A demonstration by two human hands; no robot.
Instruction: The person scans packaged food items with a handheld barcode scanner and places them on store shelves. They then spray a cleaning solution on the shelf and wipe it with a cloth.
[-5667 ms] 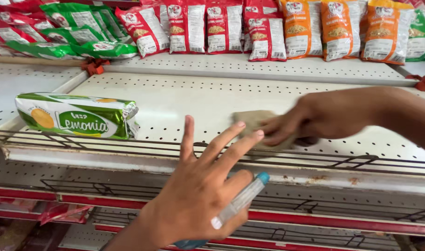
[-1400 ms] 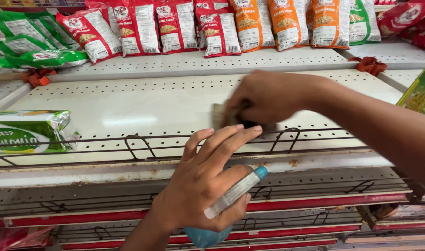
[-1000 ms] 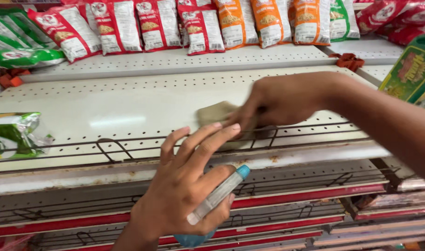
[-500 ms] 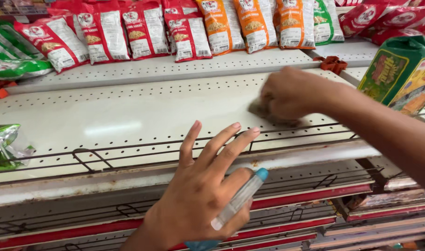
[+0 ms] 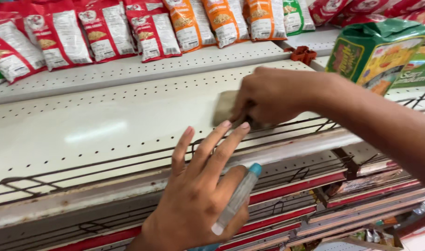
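My right hand (image 5: 273,95) presses a beige cloth (image 5: 224,107) flat on the white perforated shelf (image 5: 105,125), near its front wire rail (image 5: 128,158). My left hand (image 5: 198,195) hovers in front of the shelf's edge with the upper fingers spread. Its lower fingers grip a slim clear spray bottle with a blue tip (image 5: 238,197). The left fingertips end just short of the cloth and the right hand.
Red, orange and green snack bags (image 5: 152,28) lean in a row on the shelf behind. Green packets (image 5: 375,51) stand at the right end of the shelf. Red-edged lower shelves (image 5: 314,200) run below.
My right hand and the cloth have slid along the shelf, first right, then back toward the middle. The view has shifted right, so the green packets at the left are gone.
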